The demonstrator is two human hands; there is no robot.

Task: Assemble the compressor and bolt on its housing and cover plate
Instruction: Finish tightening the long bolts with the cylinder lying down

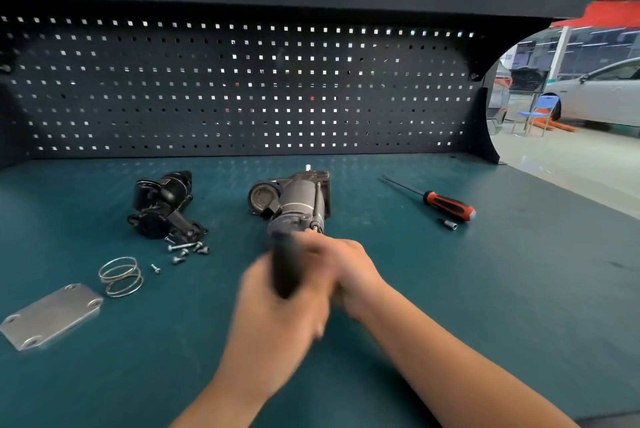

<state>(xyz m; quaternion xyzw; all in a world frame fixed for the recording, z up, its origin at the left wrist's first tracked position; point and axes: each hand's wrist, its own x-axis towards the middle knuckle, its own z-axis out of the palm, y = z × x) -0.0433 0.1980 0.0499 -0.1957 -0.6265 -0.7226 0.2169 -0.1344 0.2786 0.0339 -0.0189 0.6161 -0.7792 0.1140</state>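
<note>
Left hand gripping tool, plate, spring, screwdriver

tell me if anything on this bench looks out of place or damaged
Nothing looks damaged or spilled. The small silver screws lie scattered loose beside the black housing, as parts awaiting assembly. The left hand and right hand are motion-blurred, grips unclear.

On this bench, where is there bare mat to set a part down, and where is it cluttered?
Bare mat: the near right, bordered by the right forearm, the screwdriver and the socket bit; also the strip between compressor and screwdriver. Crowded: the left, with housing, loose bolts, spring and cover plate.
</note>
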